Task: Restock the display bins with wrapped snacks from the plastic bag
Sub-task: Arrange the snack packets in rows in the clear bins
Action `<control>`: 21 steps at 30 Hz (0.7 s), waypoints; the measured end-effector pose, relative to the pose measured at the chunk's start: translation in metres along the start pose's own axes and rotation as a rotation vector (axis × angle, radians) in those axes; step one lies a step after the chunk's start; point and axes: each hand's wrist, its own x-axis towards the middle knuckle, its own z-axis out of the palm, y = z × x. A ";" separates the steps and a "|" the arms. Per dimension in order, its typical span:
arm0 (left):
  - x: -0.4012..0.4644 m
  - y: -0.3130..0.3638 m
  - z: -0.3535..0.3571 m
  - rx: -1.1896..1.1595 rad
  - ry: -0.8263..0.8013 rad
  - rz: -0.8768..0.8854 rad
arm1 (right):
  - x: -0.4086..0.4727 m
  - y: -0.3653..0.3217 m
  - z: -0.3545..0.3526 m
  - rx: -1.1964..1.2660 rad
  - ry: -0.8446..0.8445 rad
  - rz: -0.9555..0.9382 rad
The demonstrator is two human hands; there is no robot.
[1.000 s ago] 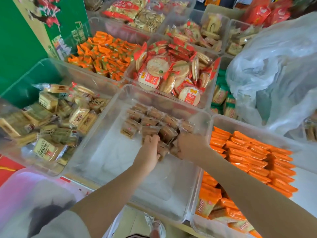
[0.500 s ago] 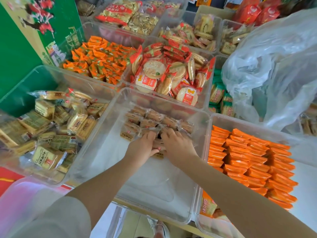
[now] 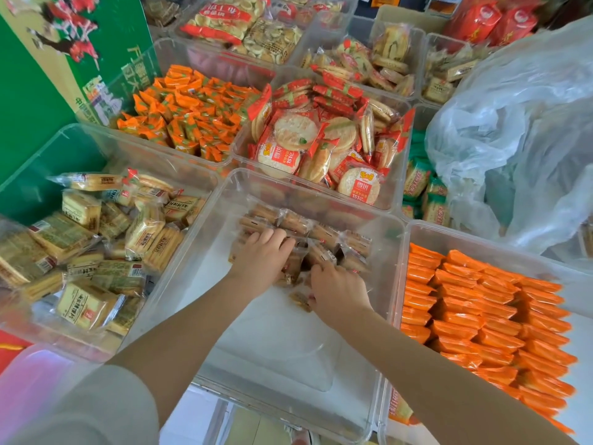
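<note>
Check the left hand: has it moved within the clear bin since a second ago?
Yes. The left hand has gone forward from mid-bin toward the clear bin's far wall, onto the brown wrapped snacks.

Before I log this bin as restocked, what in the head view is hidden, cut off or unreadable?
- Head view: the left hand covers part of the brown wrapped snacks, so a count is impossible.
- The right hand has its fingertips tucked among the snacks; whether it grips one cannot be told.
- The plastic bag is cloudy and cut by the right edge; its contents are hidden.
- The clear bin has its near corners behind both forearms.
</note>
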 end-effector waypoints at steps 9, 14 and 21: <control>-0.024 -0.019 0.003 0.088 0.247 0.225 | 0.009 -0.013 -0.003 -0.054 0.021 0.040; -0.022 -0.033 -0.004 0.004 0.179 0.299 | 0.015 -0.012 -0.002 -0.063 0.032 0.091; -0.011 -0.014 -0.005 -0.073 0.076 0.118 | 0.019 -0.010 -0.003 -0.025 0.086 0.105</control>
